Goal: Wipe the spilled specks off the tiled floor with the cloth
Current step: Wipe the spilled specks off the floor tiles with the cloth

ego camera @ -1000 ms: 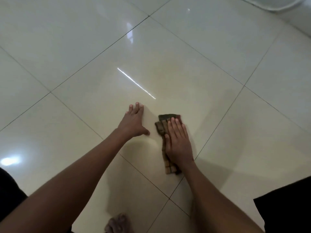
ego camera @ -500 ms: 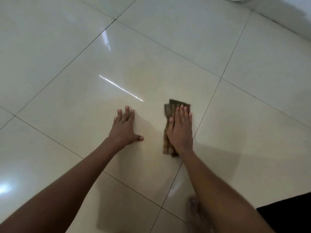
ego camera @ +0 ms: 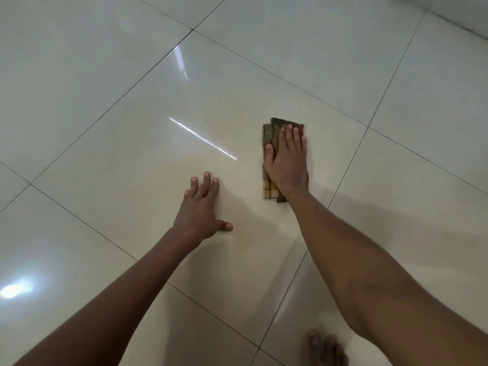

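Now my right hand (ego camera: 287,162) lies flat on the folded brown-and-tan plaid cloth (ego camera: 270,186), fingers (ego camera: 295,138) stretched out side by side and pressed down, the thumb out to the left along the cloth's edge. The cloth sits on the glossy cream tiled floor (ego camera: 132,180), on the big middle tile, near that tile's right-hand grout line and closer to its far corner than its near one. My left hand (ego camera: 202,210) rests palm-down on the same tile, nearer to me and to the left, its fingers slightly spread and holding nothing; I judge it is there to prop my weight.

One tiny dark speck (ego camera: 234,150) shows just left of the cloth, beside the near end of a bright streak of reflected light. Others may be there, but the glare makes them too small for me to tell.

To do this stroke well, I should keep the whole palm loading the cloth so its left edge stays tight to the tile, then sweep left across the speck in one even pass, so the edge gathers it and does not flick it away. Light pressure at the fingertips could let the folds ride up. I judge that a pull back toward my bare toes (ego camera: 326,348) would gather the dirt in one place.
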